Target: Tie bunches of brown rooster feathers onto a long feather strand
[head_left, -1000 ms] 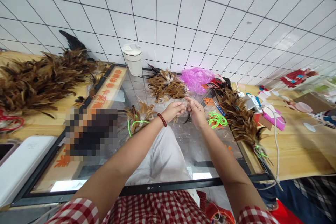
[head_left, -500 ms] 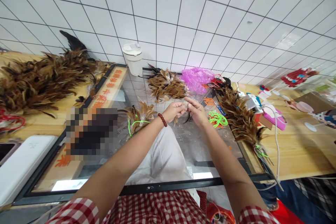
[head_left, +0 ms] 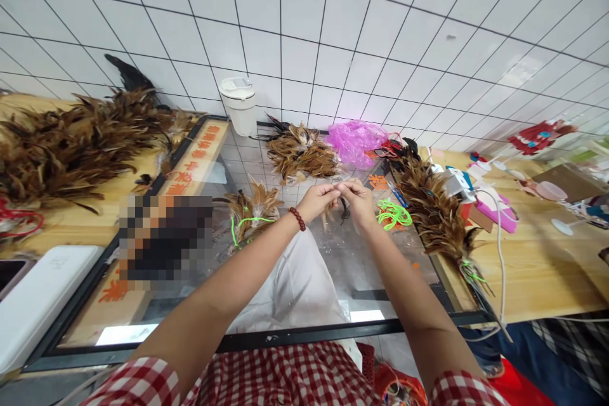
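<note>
Over the glass tabletop (head_left: 333,273) my left hand (head_left: 320,201), with a beaded bracelet at its wrist, is closed in a pinch. My right hand (head_left: 358,200) is closed too, its thumb and fingertips meeting those of the left. Whatever lies between the fingertips is too small to make out. Below the right fingers shows a thin dark feather (head_left: 344,210); I cannot tell whether it is held or lying on the glass. Just beyond the hands lies a pile of brown feathers (head_left: 304,153). A feather bunch (head_left: 254,206) with green string rests left of my left wrist.
Right of my hands lie coiled green cord (head_left: 394,214), a blue pen (head_left: 398,194) and a long feather bundle (head_left: 435,206). A pink plastic bag (head_left: 356,139) and a white lidded bin (head_left: 240,108) stand by the tiled wall. More feathers (head_left: 71,146) cover the left table.
My right index finger was stretched out and has now bent in to a pinch against the left fingertips. The things on the table have stayed in place.
</note>
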A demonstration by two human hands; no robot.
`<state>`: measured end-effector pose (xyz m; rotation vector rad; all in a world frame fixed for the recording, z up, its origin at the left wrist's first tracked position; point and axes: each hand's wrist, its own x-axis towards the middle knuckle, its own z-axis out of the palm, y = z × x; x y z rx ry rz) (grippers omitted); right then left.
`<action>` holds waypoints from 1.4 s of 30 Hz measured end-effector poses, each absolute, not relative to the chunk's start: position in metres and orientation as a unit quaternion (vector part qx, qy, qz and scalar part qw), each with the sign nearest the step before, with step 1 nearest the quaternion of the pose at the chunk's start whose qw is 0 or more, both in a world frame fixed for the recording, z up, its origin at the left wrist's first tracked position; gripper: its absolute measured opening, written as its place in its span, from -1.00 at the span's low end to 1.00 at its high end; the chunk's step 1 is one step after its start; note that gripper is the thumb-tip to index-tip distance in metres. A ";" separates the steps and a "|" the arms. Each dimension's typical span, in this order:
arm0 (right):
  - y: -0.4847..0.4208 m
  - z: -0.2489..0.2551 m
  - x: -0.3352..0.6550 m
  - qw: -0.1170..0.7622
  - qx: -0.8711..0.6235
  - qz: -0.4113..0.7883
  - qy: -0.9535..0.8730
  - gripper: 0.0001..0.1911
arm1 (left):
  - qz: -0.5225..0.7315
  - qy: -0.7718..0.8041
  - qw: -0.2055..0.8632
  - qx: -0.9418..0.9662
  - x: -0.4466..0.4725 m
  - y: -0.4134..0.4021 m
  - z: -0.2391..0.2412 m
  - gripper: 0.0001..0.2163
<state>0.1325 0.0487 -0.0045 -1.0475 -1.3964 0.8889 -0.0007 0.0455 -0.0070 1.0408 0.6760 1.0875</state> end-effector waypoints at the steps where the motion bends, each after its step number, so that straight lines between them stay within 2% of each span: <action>1: 0.049 -0.005 0.131 0.561 -0.442 0.384 -0.585 -0.73 | 0.479 0.307 0.682 0.460 -0.001 0.045 -0.008 -0.72; 4: 0.051 -0.003 0.133 0.556 -0.452 0.388 -0.580 -0.73 | 0.484 0.311 0.692 0.436 -0.001 0.044 -0.009 -0.73; 6: 0.054 0.000 0.141 0.530 -0.489 0.345 -0.601 -0.70 | 0.497 0.317 0.690 0.420 -0.002 0.045 -0.010 -0.75; 8: 0.055 0.004 0.151 0.455 -0.548 0.278 -0.645 -0.71 | 0.510 0.331 0.683 0.405 -0.003 0.046 -0.010 -0.75; 12: 0.051 0.009 0.167 0.223 -0.636 0.198 -0.712 -0.87 | 0.537 0.367 0.663 0.371 -0.003 0.050 -0.010 -0.75; 14: 0.050 0.008 0.166 0.187 -0.633 0.214 -0.720 -0.90 | 0.553 0.369 0.658 0.353 -0.002 0.051 -0.010 -0.75; 16: 0.049 0.008 0.160 0.239 -0.610 0.270 -0.705 -0.88 | 0.566 0.364 0.657 0.340 -0.002 0.052 -0.010 -0.73; 20: 0.047 0.007 0.140 0.431 -0.515 0.432 -0.602 -0.74 | 0.577 0.367 0.654 0.324 -0.001 0.053 -0.012 -0.68; 22: 0.045 0.007 0.131 0.470 -0.476 0.484 -0.564 -0.68 | 0.586 0.372 0.642 0.326 -0.001 0.054 -0.015 -0.67; 30: 0.043 0.000 0.125 0.462 -0.468 0.567 -0.496 -0.59 | 0.575 0.318 0.658 0.367 0.000 0.055 -0.019 -0.73; 34: 0.047 -0.001 0.131 0.454 -0.485 0.531 -0.526 -0.62 | 0.586 0.341 0.650 0.345 0.000 0.054 -0.016 -0.82; 38: 0.050 0.004 0.139 0.521 -0.467 0.447 -0.557 -0.57 | 0.561 0.371 0.643 0.365 0.000 0.050 -0.009 -0.82; 42: 0.050 0.007 0.144 0.515 -0.407 0.466 -0.594 -0.62 | 0.488 0.368 0.670 0.421 -0.001 0.043 -0.005 -0.78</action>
